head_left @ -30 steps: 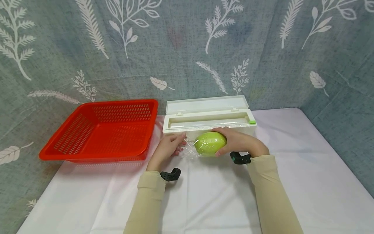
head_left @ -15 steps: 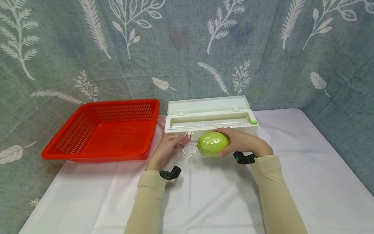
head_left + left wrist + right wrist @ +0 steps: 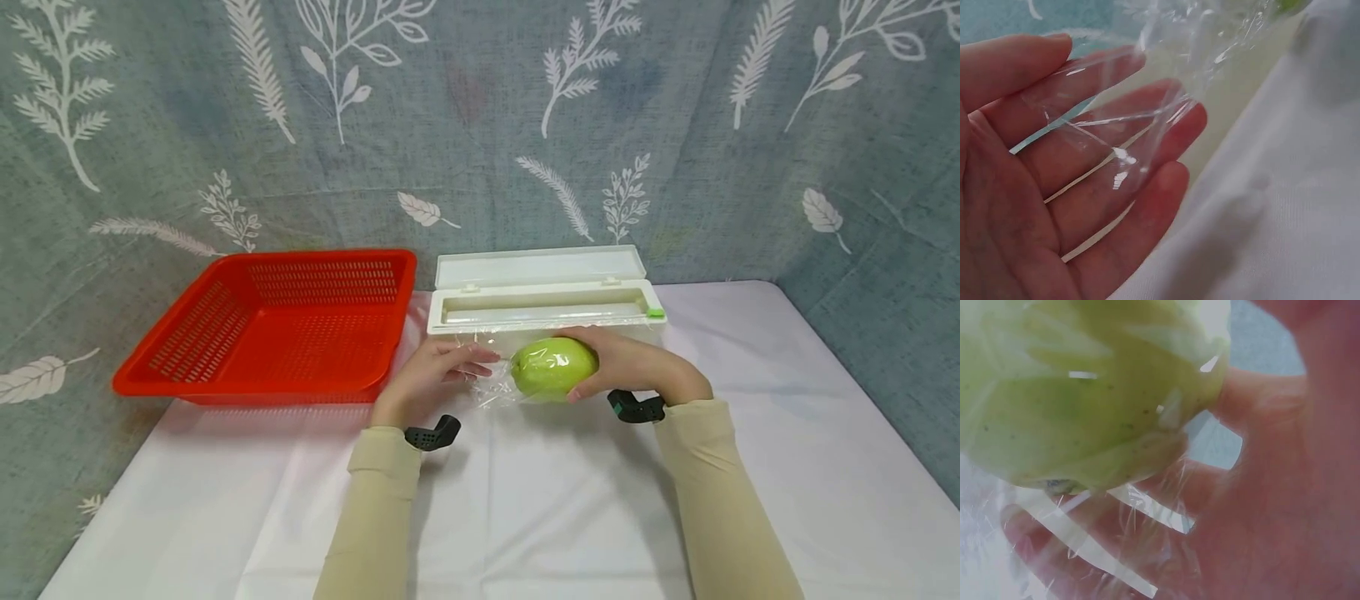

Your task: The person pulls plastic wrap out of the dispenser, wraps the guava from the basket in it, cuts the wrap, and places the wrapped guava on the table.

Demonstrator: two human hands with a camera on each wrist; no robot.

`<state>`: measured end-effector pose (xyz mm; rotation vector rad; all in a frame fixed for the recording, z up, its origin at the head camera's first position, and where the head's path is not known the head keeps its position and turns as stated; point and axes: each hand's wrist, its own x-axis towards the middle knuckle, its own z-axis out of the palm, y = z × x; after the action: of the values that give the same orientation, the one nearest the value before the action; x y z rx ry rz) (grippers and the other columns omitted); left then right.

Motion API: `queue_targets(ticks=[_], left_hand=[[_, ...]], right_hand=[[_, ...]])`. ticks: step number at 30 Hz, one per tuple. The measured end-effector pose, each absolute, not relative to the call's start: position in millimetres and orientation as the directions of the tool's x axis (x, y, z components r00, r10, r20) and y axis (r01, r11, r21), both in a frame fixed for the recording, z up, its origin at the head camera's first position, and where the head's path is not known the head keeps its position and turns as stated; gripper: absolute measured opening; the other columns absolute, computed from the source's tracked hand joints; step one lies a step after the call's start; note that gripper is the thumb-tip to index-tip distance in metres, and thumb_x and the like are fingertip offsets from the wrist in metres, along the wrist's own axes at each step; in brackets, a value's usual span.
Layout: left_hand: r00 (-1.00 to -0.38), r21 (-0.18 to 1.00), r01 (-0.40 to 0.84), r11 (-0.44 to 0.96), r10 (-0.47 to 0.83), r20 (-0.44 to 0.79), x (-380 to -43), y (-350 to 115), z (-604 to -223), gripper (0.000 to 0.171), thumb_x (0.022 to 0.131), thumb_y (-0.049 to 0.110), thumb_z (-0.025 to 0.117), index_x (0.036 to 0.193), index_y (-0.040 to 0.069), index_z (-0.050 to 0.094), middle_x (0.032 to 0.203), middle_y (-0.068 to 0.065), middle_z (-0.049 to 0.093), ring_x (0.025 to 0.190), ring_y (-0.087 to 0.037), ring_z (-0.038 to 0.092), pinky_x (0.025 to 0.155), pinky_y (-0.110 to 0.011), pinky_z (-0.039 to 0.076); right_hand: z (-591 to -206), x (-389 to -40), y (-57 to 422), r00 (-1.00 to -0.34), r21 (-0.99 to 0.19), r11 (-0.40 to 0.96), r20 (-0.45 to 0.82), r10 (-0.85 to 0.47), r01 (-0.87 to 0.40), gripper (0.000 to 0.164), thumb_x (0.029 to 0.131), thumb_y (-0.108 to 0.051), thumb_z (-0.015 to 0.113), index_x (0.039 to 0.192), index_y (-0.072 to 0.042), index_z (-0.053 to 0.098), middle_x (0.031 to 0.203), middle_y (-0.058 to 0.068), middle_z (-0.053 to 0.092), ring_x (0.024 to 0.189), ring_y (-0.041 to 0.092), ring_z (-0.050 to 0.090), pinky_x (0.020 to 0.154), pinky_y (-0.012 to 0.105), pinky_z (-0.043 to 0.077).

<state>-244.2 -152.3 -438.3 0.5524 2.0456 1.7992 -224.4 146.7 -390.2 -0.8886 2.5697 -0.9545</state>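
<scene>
My right hand [image 3: 626, 365] grips a smooth, oval yellow-green fruit [image 3: 553, 368] from its right side, thumb in front and fingers over the back. Clear cling film [image 3: 1147, 506] covers the fruit, creased and shiny; small dark specks show on the skin [image 3: 1072, 447] in the right wrist view. To the left, loose film [image 3: 495, 390] bunches out towards my left hand [image 3: 442, 371]. That hand has its fingers spread and nearly straight, with film [image 3: 1107, 125] lying across them in the left wrist view. Right behind both hands stands a white cling film dispenser [image 3: 551, 312].
The dispenser's lid [image 3: 540, 267] stands up at the back, and a green slider [image 3: 656, 313] sits at its right end. A red slotted plastic basket [image 3: 247, 392] is at the left. Patterned grey-green cloth [image 3: 480, 167] hangs behind the white-covered table [image 3: 570, 517].
My left fingers have straightened from their hold on the film's end. The right hand keeps its grip on the fruit. The whole scene has shifted slightly rightward in view.
</scene>
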Motion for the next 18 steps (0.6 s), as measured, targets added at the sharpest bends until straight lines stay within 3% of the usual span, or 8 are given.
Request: queue_targets(ticks=[8,18], left_hand=[[-0.837,0.991,0.011,0.135,0.544,-0.065,-244.1,-159.2,-445.8,0.034,0.092,0.025,0.048,0.104,-0.003,0.064,0.106,-0.016,0.061,0.093,-0.034,0.058,0.081,-0.04,0.045],[-0.869,0.957,-0.015,0.288,0.47,-0.155,-245.2,-159.9,-449.8,0.03,0.089,0.026,0.054,0.101,0.001,0.067,0.096,-0.014,0.063,0.083,-0.024,0.055,0.072,-0.031,0.045]], right_hand=[[-401.7,-223.2,139.8,-0.775,-0.636,0.635,-0.092,-0.625,-0.437,0.076,0.064,-0.033,0.078,0.129,-0.02,0.04,0.118,-0.004,0.047,0.099,0.014,0.046,0.087,0.034,0.035],[-411.2,-217.5,137.6,-0.803,-0.67,0.665,-0.171,-0.571,-0.331,0.078,0.062,-0.039,0.078,0.129,-0.027,0.039,0.114,-0.007,0.049,0.095,0.013,0.049,0.083,0.034,0.039]])
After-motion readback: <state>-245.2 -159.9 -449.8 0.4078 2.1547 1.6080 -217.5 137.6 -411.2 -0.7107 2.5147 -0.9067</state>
